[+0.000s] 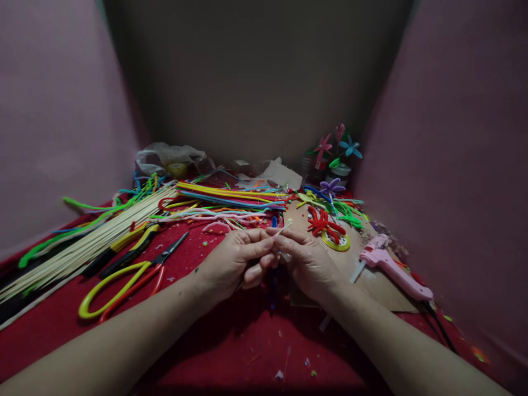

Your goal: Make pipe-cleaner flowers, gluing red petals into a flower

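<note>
My left hand (pixel 241 256) and my right hand (pixel 307 261) meet at the middle, fingertips pinched close together. Between them is a thin pale stem (pixel 284 227), probably a pipe cleaner, its light yellowish tip sticking up to the right. Most of it is hidden by my fingers. A dark blue pipe cleaner (pixel 273 291) shows below and behind the hands; whether I touch it I cannot tell. Just beyond my right hand are red pipe-cleaner loops (pixel 324 221) on a yellow-rimmed disc (pixel 341 243).
Scissors (pixel 124 280), pliers (pixel 127 247) and a bundle of thin sticks (pixel 91 239) lie left. Coloured pipe cleaners (pixel 231 195) stretch across the back. A pink glue gun (pixel 396 269) rests on cardboard (pixel 371 291) at right. Pipe-cleaner flowers (pixel 350 147) stand behind, near a jar (pixel 339 173).
</note>
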The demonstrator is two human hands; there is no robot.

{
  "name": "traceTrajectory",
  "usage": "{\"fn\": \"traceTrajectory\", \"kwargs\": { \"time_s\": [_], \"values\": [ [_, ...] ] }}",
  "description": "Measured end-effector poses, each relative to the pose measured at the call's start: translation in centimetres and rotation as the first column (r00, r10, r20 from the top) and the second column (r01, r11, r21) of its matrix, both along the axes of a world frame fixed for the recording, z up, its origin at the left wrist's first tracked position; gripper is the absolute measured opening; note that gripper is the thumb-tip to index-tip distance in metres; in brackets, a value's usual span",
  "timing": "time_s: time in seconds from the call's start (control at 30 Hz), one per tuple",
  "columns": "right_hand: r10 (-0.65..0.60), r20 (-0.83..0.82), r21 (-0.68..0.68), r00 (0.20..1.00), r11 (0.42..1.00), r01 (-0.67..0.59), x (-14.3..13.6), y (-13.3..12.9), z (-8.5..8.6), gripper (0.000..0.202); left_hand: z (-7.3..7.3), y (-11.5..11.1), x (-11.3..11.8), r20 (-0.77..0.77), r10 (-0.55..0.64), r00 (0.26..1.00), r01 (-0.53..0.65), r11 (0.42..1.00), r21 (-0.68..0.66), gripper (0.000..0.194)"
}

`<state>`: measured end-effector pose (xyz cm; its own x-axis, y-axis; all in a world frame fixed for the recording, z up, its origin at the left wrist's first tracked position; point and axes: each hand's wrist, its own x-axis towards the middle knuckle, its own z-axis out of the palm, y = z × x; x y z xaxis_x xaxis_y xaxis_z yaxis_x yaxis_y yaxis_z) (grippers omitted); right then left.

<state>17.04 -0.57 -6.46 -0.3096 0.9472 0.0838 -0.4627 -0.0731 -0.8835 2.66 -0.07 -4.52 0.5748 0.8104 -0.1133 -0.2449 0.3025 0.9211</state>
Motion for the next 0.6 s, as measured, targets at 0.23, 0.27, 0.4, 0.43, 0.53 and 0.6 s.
{"fn": "traceTrajectory", "kwargs": {
  "time_s": [0.23, 0.27, 0.4, 0.43, 0.53, 0.6],
  "values": [
    [-0.087, -0.024, 0.028, 0.996, 0.996, 0.087, 0.5, -0.2, 0.5, 0.009, 0.4, -0.2, 0.0, -0.067, -0.031, 0.997, 0.04, 0.991, 0.127, 0.024],
    [-0.101, -0.034, 0.002, 0.994, 0.995, 0.101, 0.8, 0.0, 0.9, 0.009, 0.7, -0.2, -0.2, -0.099, 0.025, 0.995, -0.005, 0.982, 0.19, 0.025],
    [-0.207, -0.163, -0.072, 0.965, 0.978, 0.198, 2.6, 0.9, 2.3, 0.014, 1.8, 0.7, -1.5, -0.06, 0.323, 0.945, -0.295, 0.915, 0.276, 0.025],
    [-0.22, -0.187, -0.081, 0.957, 0.975, 0.208, 2.9, 1.2, 2.5, 0.015, 2.0, 1.1, -1.9, -0.019, 0.386, 0.922, -0.369, 0.894, 0.255, 0.024],
    [-0.236, -0.192, -0.131, 0.953, 0.968, 0.213, 3.2, 1.5, 2.5, 0.017, 2.5, 1.6, -2.6, 0.053, 0.521, 0.852, -0.517, 0.821, 0.242, 0.018],
    [-0.228, -0.156, -0.153, 0.961, 0.967, 0.205, 2.8, 1.3, 2.2, 0.016, 2.8, 1.3, -2.5, 0.024, 0.562, 0.827, -0.54, 0.78, 0.315, 0.016]
  ]
}}
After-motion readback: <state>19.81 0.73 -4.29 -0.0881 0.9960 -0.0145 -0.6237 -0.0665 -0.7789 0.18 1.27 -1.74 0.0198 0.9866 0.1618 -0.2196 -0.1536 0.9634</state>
